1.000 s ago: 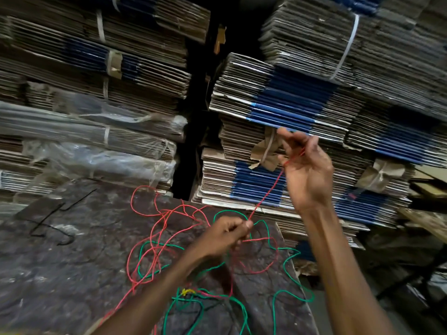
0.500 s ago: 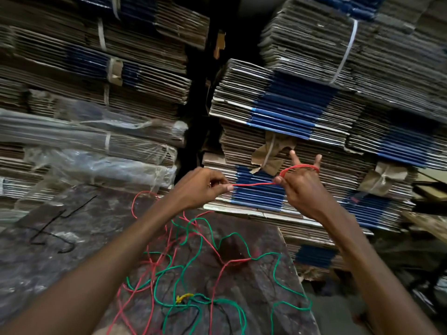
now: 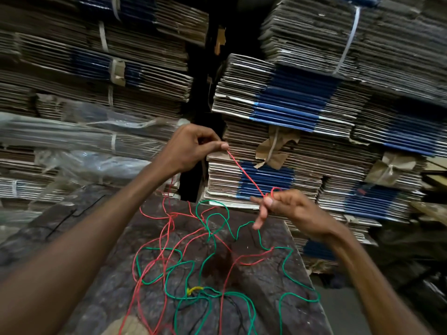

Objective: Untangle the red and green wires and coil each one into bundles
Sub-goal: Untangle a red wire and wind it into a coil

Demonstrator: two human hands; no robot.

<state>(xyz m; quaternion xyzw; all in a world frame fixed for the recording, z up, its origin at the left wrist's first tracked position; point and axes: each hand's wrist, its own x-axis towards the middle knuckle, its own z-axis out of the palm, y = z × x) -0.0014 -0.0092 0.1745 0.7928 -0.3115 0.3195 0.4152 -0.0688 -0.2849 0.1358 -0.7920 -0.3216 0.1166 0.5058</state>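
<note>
- The left hand (image 3: 191, 147) is raised above the far edge of the table (image 3: 79, 238), its thumb and forefinger pinching the red wire (image 3: 244, 172) at the fingertips, the other fingers curled in.
- From that pinch the red wire runs taut, down and to the right, to the right hand (image 3: 287, 209).
- The right hand grips the red wire between thumb and curled fingers; a small red loop stands up above its knuckles, and two fingers point loosely down and to the left.
- The rest of the red wire hangs from the left hand down to the table and lies there in loose loops, crossed over and under the green wire (image 3: 217, 296).
- The green wire lies wholly on the table, spread in wide curls from the far edge to the near right side, in neither hand.
- A small yellow tie (image 3: 194, 290) sits among the green loops, near the middle of the tangle.
- Behind the table rise stacks of flattened cardboard (image 3: 290, 97), some strapped with white bands.
</note>
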